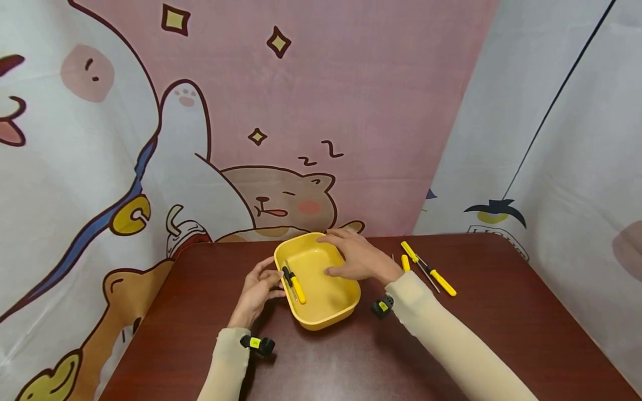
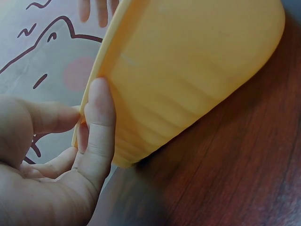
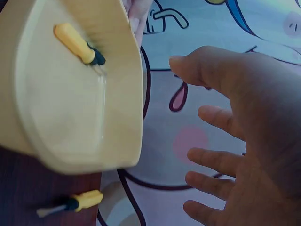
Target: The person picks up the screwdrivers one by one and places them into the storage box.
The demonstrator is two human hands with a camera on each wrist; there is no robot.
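Note:
A yellow plastic basin (image 1: 321, 320) is in the middle of the head view. At its left side, my left hand (image 1: 258, 289) pinches the rim between thumb and fingers, as the left wrist view shows close up. Inside lies a screwdriver (image 1: 298, 288) with a yellow and black handle, along the left wall. My right hand (image 1: 358, 257) is spread over the basin's far right side, holding nothing. Its thumb (image 3: 188, 68) stands apart from the straightened fingers in the right wrist view.
Several yellow-handled screwdrivers (image 1: 443, 282) lie on the dark red-brown table (image 1: 481, 334) to the right, one partly hidden behind my right wrist. A cartoon-printed cloth (image 1: 381, 111) hangs behind the table's far edge.

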